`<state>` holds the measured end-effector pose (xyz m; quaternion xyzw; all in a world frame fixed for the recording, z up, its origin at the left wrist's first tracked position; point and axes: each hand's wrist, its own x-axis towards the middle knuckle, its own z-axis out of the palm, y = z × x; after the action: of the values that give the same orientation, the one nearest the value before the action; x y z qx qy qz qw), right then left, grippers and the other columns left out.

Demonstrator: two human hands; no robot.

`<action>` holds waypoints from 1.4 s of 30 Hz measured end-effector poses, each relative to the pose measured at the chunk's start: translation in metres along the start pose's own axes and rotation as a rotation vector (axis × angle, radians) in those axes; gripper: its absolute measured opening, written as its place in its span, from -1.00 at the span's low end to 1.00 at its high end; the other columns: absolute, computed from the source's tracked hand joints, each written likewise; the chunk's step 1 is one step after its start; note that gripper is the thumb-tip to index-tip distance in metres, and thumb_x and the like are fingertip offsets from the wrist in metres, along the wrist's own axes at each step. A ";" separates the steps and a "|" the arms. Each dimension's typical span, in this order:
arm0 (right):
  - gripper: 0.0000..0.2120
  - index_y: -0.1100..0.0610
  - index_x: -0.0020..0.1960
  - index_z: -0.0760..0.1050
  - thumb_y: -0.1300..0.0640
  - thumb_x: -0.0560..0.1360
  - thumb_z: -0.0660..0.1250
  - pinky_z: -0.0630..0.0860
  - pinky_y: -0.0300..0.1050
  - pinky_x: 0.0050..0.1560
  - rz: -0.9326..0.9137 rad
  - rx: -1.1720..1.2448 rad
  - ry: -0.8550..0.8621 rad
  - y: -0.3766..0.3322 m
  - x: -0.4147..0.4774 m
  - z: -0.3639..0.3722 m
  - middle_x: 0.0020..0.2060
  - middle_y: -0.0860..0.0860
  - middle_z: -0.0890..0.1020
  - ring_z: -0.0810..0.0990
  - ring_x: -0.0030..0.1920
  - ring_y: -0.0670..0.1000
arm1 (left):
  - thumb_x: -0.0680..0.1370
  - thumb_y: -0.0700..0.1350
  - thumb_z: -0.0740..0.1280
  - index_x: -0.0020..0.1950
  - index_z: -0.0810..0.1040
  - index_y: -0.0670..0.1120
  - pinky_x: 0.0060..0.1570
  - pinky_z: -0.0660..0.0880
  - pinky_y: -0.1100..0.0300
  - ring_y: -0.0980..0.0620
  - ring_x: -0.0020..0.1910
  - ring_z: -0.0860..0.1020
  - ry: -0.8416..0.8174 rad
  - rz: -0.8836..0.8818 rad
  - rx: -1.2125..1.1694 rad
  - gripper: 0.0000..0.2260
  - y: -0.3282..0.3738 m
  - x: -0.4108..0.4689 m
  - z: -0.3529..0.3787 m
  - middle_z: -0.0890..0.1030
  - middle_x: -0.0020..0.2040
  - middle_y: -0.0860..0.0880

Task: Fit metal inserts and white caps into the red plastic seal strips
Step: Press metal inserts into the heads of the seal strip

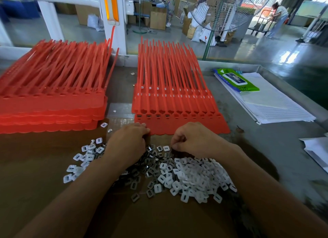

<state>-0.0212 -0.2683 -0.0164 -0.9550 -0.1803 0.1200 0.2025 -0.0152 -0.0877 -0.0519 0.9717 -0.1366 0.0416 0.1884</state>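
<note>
Well, writing: green pack (pixel 237 80), print too blurred for me to read.
Left hand (pixel 128 142): fingers curled down onto metal inserts (pixel 150 164); whether it holds any I cannot tell.
Right hand (pixel 194 140): fingertips (pixel 177 143) pinch among the metal inserts, beside white caps (pixel 195 175).
Red seal strips (pixel 177 111): lying flat, just beyond both hands.

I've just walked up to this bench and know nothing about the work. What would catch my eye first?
The bright red comes first: a tall stack of red seal strips at the left and a fanned sheet of them in the middle. Next is the heap of white caps and dark metal inserts spilled on brown cardboard in front. The left hand and right hand reach into it with curled fingers.
</note>
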 end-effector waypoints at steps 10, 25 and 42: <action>-0.84 -0.02 -0.18 0.46 0.20 0.53 0.24 0.28 -0.39 -0.29 0.095 0.204 0.252 0.018 0.020 -0.012 -0.24 -0.22 0.48 0.43 -0.23 -0.27 | 0.50 -0.26 0.12 0.32 0.41 -0.03 0.31 0.20 0.18 0.09 0.36 0.28 -0.008 0.006 -0.025 -0.59 0.001 -0.001 -0.001 0.35 0.39 0.06; -0.83 0.19 -0.03 0.62 0.25 0.51 0.25 0.36 -0.25 -0.01 0.231 0.137 0.389 0.037 0.066 -0.005 0.01 0.05 0.64 0.53 0.00 -0.05 | 0.49 -0.25 0.14 0.27 0.46 -0.03 0.27 0.27 0.18 0.07 0.32 0.36 0.027 0.039 -0.027 -0.62 -0.001 -0.001 -0.001 0.41 0.34 0.04; -0.74 -0.05 -0.33 0.47 0.28 0.40 0.36 0.40 -0.22 -0.10 0.257 0.225 0.458 0.042 0.072 -0.002 -0.32 -0.17 0.50 0.50 -0.13 -0.12 | 0.51 -0.25 0.14 0.29 0.43 -0.03 0.28 0.26 0.17 0.06 0.32 0.35 0.017 0.038 -0.007 -0.62 0.000 0.000 -0.002 0.40 0.35 0.04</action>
<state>0.0565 -0.2763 -0.0438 -0.9439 0.0070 -0.0552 0.3256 -0.0156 -0.0868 -0.0504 0.9679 -0.1533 0.0529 0.1921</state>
